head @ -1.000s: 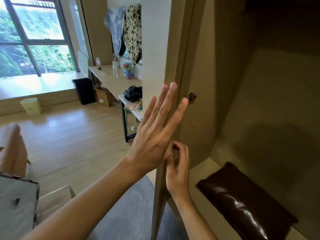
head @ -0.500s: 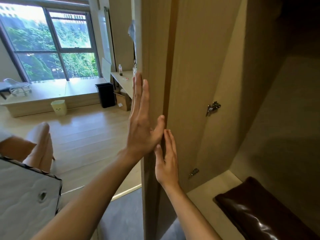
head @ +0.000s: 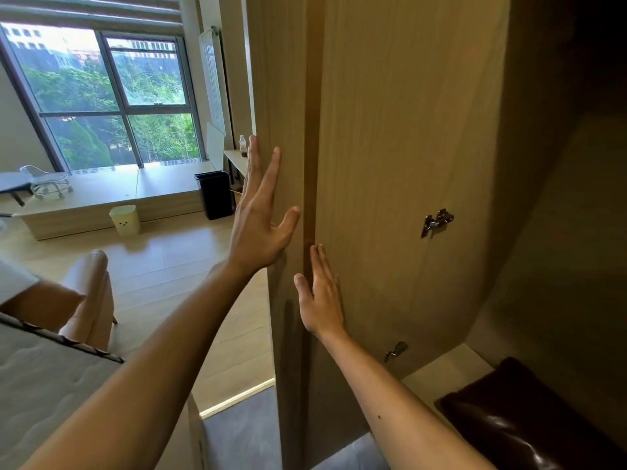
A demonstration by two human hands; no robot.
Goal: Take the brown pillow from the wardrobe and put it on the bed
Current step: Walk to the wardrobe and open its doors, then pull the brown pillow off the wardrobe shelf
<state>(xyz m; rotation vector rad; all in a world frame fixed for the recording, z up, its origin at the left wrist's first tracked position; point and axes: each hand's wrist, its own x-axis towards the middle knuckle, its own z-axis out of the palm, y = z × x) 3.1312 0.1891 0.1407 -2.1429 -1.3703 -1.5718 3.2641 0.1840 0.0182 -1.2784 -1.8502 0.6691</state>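
The glossy brown pillow (head: 529, 415) lies on a pale shelf (head: 444, 371) inside the open wardrobe, at the lower right. The wardrobe door (head: 400, 164) stands swung out, edge-on to me. My left hand (head: 261, 218) is flat with fingers spread against the door's outer face. My right hand (head: 320, 296) lies flat on the door's inner face, near its edge. Neither hand holds anything. A corner of the bed's white mattress (head: 44, 385) shows at the lower left.
A pale chair (head: 90, 296) stands beside the bed. Further off are a small yellow bin (head: 124, 219), a black bin (head: 214, 194), a desk with a bottle (head: 242, 145), and a raised platform under the big window. Metal hinges (head: 437, 222) sit on the door's inner side.
The door has swung further out and now hides the desk. My right hand let go of the door edge and flattened on its inner face; my left hand stayed on the outer face.
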